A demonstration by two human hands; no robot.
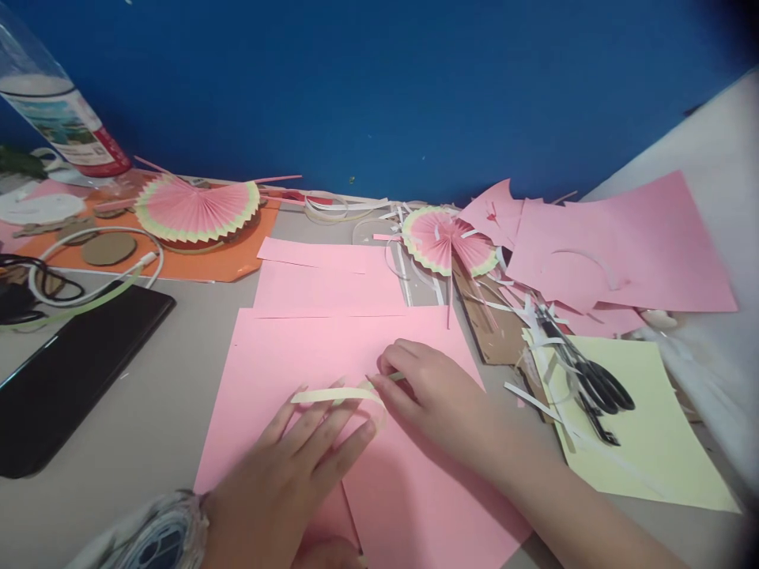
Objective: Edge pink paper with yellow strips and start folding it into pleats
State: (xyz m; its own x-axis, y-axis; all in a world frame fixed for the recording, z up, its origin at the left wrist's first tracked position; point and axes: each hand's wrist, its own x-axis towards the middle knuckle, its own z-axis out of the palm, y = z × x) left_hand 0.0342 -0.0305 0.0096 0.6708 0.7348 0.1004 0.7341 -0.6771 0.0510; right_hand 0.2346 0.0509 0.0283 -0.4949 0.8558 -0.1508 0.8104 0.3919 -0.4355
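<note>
My left hand (300,462) lies flat on the pink paper (427,490), its fingers spread. Across those fingers curls a narrow pale yellow-green paper strip (332,394), bent into a loop near the index fingertip. My right hand (436,395) pinches one end of this strip between thumb and bent fingers, just right of the left fingertips. Part of the strip is hidden by the fingers. Beyond both hands, smaller pink paper pieces (332,284) overlap the top of the large sheet.
Pleated pink fans, one on the left (198,209) and one further right (430,241), lie at the back. Black-handled scissors (602,386) and a cutter rest on yellow paper (658,442). At left are a black phone (83,375), a cable and a bottle (68,118). A blue wall (356,87) stands behind.
</note>
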